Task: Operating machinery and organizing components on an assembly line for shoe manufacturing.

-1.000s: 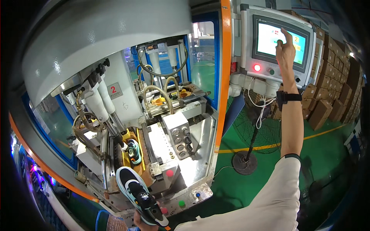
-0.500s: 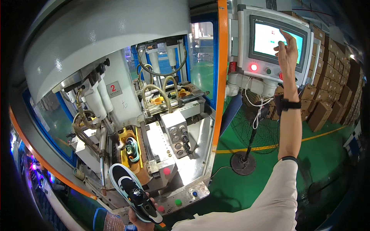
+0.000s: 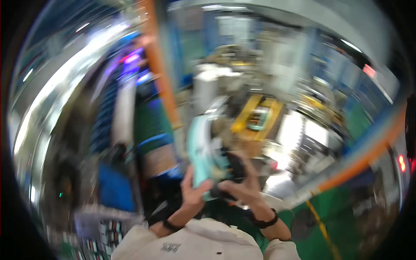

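A sneaker (image 3: pixel 200 149) in mint green, white and black is held up in front of me, blurred by motion. My left hand (image 3: pixel 193 190) grips its left side, with the thumb pressed on it. On the shoe's right side, my right hand (image 3: pixel 246 186) is closed around it near the black part. Just beyond the hands is the machine's yellow fixture (image 3: pixel 248 113), where another shoe part (image 3: pixel 259 118) in mint and dark colours sits.
An orange post (image 3: pixel 161 73) of the machine frame rises to the left of the shoe. Further left runs a conveyor (image 3: pixel 125 108) under purple light, with a blue panel (image 3: pixel 115 186) nearer me. A blue-rimmed bin (image 3: pixel 159 158) stands beside the machine.
My view has swung left. My right hand has come away from the touch screen and now holds the sneaker together with my left hand.
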The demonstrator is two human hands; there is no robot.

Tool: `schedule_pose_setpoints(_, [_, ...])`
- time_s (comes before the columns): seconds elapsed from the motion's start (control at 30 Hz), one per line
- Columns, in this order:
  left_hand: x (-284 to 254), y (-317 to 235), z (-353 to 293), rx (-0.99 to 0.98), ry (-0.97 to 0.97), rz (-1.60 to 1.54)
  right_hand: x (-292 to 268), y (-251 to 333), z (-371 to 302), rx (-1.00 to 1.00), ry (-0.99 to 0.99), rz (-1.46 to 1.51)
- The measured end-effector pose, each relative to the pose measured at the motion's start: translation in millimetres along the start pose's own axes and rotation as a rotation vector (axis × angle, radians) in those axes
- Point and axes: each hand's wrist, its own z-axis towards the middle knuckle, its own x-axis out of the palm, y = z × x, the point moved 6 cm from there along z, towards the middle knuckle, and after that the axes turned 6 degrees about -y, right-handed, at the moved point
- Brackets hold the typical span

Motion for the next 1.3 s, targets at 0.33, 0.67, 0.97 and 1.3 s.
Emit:
schedule_pose_setpoints(0.33, [-189, -123, -61, 0.495, -0.428, 0.326, 247, 10, 35, -0.056, 0.538, 0.139])
schedule_pose_setpoints(0.67, [-405, -197, -123, 0.527, -0.903, 1.047, 574, 38, 19, -0.566, 0.940, -0.484])
schedule_pose_setpoints(0.97, [-477, -191, -93, 0.493, -1.009, 1.118, 685, -12, -2, -0.584, 1.073, -0.641])
schedule_pose_setpoints(1.3, [-467, -180, -82, 0.495, -0.936, 1.195, 665, -16, -6, -0.612, 0.867, -0.501])
